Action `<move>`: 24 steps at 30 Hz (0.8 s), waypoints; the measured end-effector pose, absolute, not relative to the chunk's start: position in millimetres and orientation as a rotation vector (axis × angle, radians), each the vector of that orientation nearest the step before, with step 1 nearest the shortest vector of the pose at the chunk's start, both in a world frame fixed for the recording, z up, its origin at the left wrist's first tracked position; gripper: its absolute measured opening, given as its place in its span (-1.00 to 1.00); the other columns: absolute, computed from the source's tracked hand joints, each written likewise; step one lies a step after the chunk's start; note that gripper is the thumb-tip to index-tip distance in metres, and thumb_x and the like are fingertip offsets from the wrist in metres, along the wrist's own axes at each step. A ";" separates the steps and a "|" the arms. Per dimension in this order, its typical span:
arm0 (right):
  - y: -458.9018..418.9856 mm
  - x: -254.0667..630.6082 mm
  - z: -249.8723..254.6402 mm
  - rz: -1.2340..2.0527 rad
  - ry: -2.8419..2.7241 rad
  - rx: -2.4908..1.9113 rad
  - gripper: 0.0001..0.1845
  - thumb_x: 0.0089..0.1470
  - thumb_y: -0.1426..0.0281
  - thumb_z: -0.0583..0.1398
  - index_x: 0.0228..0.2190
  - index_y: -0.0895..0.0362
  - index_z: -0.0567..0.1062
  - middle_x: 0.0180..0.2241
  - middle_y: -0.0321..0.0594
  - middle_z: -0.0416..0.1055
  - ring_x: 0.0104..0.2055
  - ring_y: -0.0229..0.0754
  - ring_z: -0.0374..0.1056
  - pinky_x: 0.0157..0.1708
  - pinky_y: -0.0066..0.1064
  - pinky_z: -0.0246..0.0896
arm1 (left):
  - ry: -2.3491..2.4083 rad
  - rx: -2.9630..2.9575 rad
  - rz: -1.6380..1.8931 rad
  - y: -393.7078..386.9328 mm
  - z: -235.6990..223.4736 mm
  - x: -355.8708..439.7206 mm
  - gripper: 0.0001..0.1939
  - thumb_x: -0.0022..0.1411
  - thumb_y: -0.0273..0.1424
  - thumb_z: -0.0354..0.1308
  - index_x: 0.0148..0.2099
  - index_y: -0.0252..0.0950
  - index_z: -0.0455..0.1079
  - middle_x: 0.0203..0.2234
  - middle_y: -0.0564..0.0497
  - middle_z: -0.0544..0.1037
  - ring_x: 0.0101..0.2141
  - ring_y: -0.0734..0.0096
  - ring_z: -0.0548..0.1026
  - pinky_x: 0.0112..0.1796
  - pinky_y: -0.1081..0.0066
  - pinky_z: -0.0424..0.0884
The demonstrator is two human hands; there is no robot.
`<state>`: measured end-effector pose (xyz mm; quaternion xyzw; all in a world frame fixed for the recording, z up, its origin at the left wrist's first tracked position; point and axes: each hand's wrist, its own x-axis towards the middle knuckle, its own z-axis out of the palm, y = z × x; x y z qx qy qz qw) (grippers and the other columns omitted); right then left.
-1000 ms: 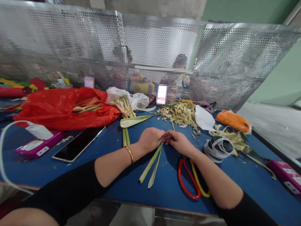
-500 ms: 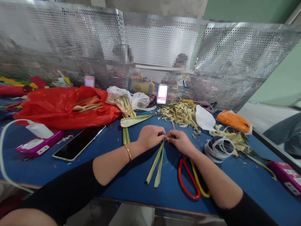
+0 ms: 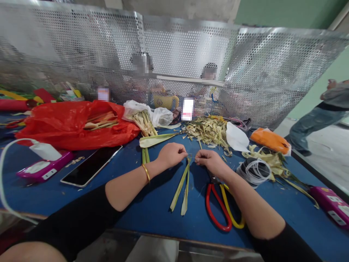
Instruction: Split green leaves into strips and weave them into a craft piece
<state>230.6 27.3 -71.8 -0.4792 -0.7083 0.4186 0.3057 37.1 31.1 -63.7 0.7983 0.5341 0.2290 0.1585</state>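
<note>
Two pale green corn-husk strips (image 3: 180,187) hang in a narrow V over the blue table, their upper ends meeting between my hands. My left hand (image 3: 173,155), wearing a gold bangle (image 3: 146,173) at the wrist, is pinched at the left of that joined tip. On the other side, my right hand (image 3: 208,161) is pinched too, a small gap from the strips. A faint thin thread seems to span the fingertips; its ends are hidden. Below my right wrist lie scissors (image 3: 218,207) with one red and one yellow handle. Close to my right forearm stands a spool of white cord (image 3: 254,171).
A red plastic bag (image 3: 60,123) of husks, a phone (image 3: 91,166) and a purple power strip (image 3: 45,167) lie left. Husk scraps (image 3: 208,133) pile behind my hands, before a perforated metal screen (image 3: 185,47). An orange packet (image 3: 270,141) lies right; a person (image 3: 321,116) is beyond.
My hands were together at the strips' tip and have drawn apart. The strips' lower ends swung rightward. A person has come into view at the right.
</note>
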 end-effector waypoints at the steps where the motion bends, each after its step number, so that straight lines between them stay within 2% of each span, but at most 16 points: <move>1: 26.7 231.7 -69.4 1.118 -1.869 -1.246 -0.91 -0.16 0.38 0.18 -0.60 0.13 0.40 -0.58 -0.32 0.36 -0.48 -0.26 0.25 -0.41 -0.43 0.10 | 1.591 2.306 0.609 32.4 -63.8 36.0 -0.79 0.12 -0.32 0.09 -0.43 -0.25 0.50 -0.51 0.02 0.56 -0.45 0.40 0.44 -0.45 0.46 0.17; 5: 20.4 230.2 -59.4 1.232 -1.826 -1.033 -0.85 -0.13 0.35 0.23 -0.62 0.14 0.42 -0.38 -0.19 0.45 -0.19 -0.14 0.34 -0.26 -0.39 0.15 | 1.708 2.421 0.517 32.9 -65.4 34.5 -0.81 0.10 -0.40 0.04 -0.43 -0.24 0.49 -0.49 -0.01 0.55 -0.39 0.33 0.47 -0.44 0.43 0.17; 6: 18.2 228.6 -57.9 1.299 -1.808 -0.984 -0.83 -0.10 0.33 0.23 -0.61 0.14 0.41 -0.34 -0.16 0.47 -0.18 -0.14 0.35 -0.25 -0.38 0.17 | 1.699 2.434 0.521 32.3 -65.8 34.7 -0.80 0.10 -0.41 0.03 -0.44 -0.24 0.48 -0.50 -0.01 0.55 -0.39 0.31 0.47 -0.44 0.42 0.17; 9: 13.2 223.3 -57.9 1.521 -1.710 -0.915 -0.79 -0.05 0.26 0.24 -0.54 0.14 0.41 -0.33 -0.17 0.49 -0.32 -0.20 0.39 -0.30 -0.38 0.20 | 1.661 2.371 0.612 31.0 -66.8 36.0 -0.81 0.09 -0.41 0.04 -0.48 -0.25 0.45 -0.54 0.00 0.53 -0.41 0.32 0.47 -0.44 0.42 0.19; 12: 13.3 220.8 -62.3 1.586 -1.589 -0.915 -0.78 -0.06 0.24 0.25 -0.51 0.14 0.41 -0.44 -0.25 0.45 -0.41 -0.25 0.39 -0.35 -0.42 0.19 | 1.513 2.038 0.803 31.2 -67.2 38.6 -0.83 0.11 -0.36 0.09 -0.48 -0.28 0.42 -0.56 0.03 0.51 -0.49 0.40 0.45 -0.46 0.45 0.24; 15: 16.6 221.0 -66.7 1.551 -1.517 -0.948 -0.78 -0.07 0.24 0.25 -0.53 0.12 0.38 -0.52 -0.32 0.40 -0.46 -0.27 0.36 -0.36 -0.42 0.20 | 1.307 1.460 0.964 30.2 -66.2 43.8 -0.85 0.14 -0.36 0.12 -0.43 -0.33 0.38 -0.47 0.02 0.54 -0.56 0.51 0.43 -0.55 0.51 0.25; 19: 18.2 221.0 -68.8 1.535 -1.532 -0.952 -0.76 -0.05 0.23 0.24 -0.53 0.12 0.36 -0.53 -0.33 0.38 -0.47 -0.26 0.34 -0.35 -0.40 0.20 | 1.052 0.915 0.981 24.6 -63.6 51.2 -0.90 0.18 -0.45 0.11 -0.38 -0.36 0.35 -0.36 -0.01 0.54 -0.59 0.64 0.39 -0.62 0.58 0.22; 21: 17.3 220.4 -68.2 1.527 -1.545 -0.950 -0.76 -0.04 0.23 0.23 -0.53 0.12 0.36 -0.53 -0.33 0.37 -0.46 -0.27 0.33 -0.35 -0.40 0.20 | 0.978 0.842 0.948 22.2 -63.5 53.4 -0.88 0.23 -0.45 0.06 -0.36 -0.37 0.34 -0.41 0.00 0.51 -0.59 0.65 0.39 -0.60 0.59 0.25; 24: 15.4 219.5 -65.6 1.503 -1.561 -0.962 -0.76 -0.04 0.23 0.23 -0.53 0.11 0.34 -0.54 -0.35 0.34 -0.47 -0.28 0.31 -0.35 -0.40 0.19 | 0.957 0.915 0.925 20.7 -65.7 55.5 -0.83 0.26 -0.44 0.03 -0.40 -0.34 0.27 -0.58 0.10 0.41 -0.64 0.64 0.36 -0.60 0.59 0.27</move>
